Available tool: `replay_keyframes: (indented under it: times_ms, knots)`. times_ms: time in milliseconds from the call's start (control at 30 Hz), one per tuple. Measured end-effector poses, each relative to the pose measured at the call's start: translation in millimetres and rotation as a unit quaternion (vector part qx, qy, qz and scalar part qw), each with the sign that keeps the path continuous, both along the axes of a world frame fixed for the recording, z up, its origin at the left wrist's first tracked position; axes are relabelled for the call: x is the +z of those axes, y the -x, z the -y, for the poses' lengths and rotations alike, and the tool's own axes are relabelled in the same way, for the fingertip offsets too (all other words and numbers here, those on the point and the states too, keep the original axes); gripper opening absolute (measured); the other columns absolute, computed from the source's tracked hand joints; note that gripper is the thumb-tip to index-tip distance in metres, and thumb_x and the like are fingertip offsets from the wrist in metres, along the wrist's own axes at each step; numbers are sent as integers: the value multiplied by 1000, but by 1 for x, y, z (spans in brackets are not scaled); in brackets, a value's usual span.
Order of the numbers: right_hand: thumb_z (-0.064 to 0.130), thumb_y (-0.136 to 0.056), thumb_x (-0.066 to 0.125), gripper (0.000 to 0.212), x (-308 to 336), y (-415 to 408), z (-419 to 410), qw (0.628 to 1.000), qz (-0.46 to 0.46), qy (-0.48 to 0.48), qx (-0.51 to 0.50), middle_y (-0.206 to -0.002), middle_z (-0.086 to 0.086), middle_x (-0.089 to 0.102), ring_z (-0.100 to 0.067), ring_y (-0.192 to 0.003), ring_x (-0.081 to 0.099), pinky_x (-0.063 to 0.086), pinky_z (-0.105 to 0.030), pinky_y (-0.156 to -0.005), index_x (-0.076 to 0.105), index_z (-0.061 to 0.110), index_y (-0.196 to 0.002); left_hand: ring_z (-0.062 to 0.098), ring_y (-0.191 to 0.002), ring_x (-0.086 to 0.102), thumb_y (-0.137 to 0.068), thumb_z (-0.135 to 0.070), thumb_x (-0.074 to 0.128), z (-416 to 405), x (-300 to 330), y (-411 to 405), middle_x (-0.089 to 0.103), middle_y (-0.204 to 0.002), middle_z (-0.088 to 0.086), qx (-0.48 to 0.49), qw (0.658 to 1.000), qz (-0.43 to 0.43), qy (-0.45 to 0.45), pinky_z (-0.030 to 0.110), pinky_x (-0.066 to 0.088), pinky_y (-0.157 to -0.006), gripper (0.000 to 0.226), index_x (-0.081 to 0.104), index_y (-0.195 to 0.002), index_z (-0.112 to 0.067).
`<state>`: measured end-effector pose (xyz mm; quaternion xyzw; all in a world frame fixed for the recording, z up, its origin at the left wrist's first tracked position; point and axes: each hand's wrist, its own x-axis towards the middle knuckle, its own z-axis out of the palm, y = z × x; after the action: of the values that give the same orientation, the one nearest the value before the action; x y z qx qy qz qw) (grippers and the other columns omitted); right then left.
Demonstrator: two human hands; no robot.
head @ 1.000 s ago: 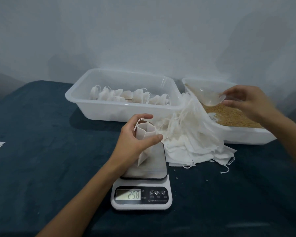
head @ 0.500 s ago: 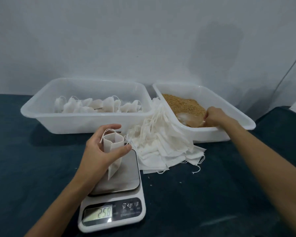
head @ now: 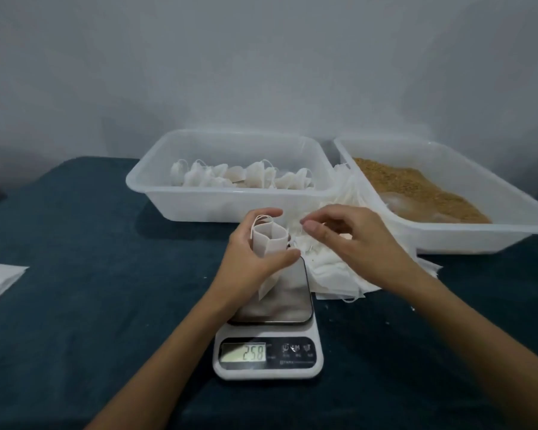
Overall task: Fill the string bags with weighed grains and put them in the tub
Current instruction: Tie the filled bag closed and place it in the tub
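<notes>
One bag: your left hand (head: 255,259) grips the string bag (head: 269,242) upright over the scale (head: 269,339).
Right hand (head: 351,240): empty, fingers loosely curled, at its 3 o'clock.
Tub (head: 230,200): 12 o'clock.
Tip: hold its mouth wide open.

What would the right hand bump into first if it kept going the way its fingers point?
Probably the small white string bag that the left hand holds open over the scale. The right hand points left toward the bag's mouth, with only a small gap between them, though depth is hard to judge from one view.
</notes>
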<state>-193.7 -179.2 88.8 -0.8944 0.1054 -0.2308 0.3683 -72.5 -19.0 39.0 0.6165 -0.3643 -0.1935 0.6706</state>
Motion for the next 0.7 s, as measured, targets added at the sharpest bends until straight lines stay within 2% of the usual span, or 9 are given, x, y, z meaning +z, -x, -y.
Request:
replay_keyframes:
  times_ms: [100,233,300,400,467,533,600,633,700]
  knots:
    - [68,-83,63,36,-4,-13,-24,999,-18,-32,34,-95,18,72,-6,-84,66,50,-19,-73,76,39,-101,23,-97,74,-81,-6,86,2,-3,-1,68,-117,5,-20,1000,11,-12,34,61,-82,65,55,-133,-29]
    - [50,-83,75,19,-5,-28,-29,999,-24,-36,23,-88,8,69,-5,-69,55,42,-20,-67,77,32,-87,19,-101,76,-89,1,76,3,-8,-5,76,-108,-2,-44,999,8,6,29,60,-84,63,49,-138,-29]
    - [33,-86,78,13,-4,-33,-30,995,-5,-92,43,-78,1,68,-5,-61,51,41,-21,-63,77,20,-82,20,-104,75,-90,-2,74,3,-7,-7,76,-112,0,-47,999,20,16,31,61,-88,64,48,-140,-31]
    - [10,-90,74,9,-1,-37,-29,976,54,-202,60,-65,-6,62,-14,-57,52,45,-27,-56,75,8,-81,20,-105,74,-84,-12,80,4,-8,-9,73,-118,-1,-33,999,26,18,36,62,-87,63,51,-137,-34]
    - [10,-91,72,10,2,-39,-24,955,92,-275,68,-73,-21,60,-22,-65,53,48,-30,-60,76,6,-83,21,-98,73,-83,-18,83,4,-7,-9,72,-111,-1,-15,1000,26,7,36,63,-81,57,56,-131,-33]
    - [21,-90,72,17,3,-39,-20,928,104,-348,86,-83,-36,53,-32,-77,52,50,-43,-68,78,5,-89,18,-88,72,-85,-22,81,4,-6,-10,72,-100,-3,-11,999,31,-3,34,62,-75,43,61,-122,-30]
    - [26,-89,70,20,2,-41,-15,897,114,-415,100,-80,-29,58,-31,-75,58,55,-45,-72,79,8,-89,14,-72,65,-91,-24,75,4,-5,-11,69,-81,-4,-32,999,31,3,28,55,-67,23,66,-111,-18]
    - [24,-89,69,18,2,-42,-12,878,129,-449,100,-78,-23,63,-23,-68,60,57,-38,-72,80,11,-86,13,-65,57,-94,-27,71,4,-5,-11,63,-72,-4,-45,998,35,8,25,48,-63,18,67,-103,-12]
    - [18,-87,67,16,0,-43,-2,835,169,-517,85,-75,-7,66,-9,-55,55,55,-23,-63,80,12,-80,14,-60,44,-100,-33,63,2,-3,-10,50,-62,-2,-71,996,47,3,24,37,-60,27,68,-89,-9]
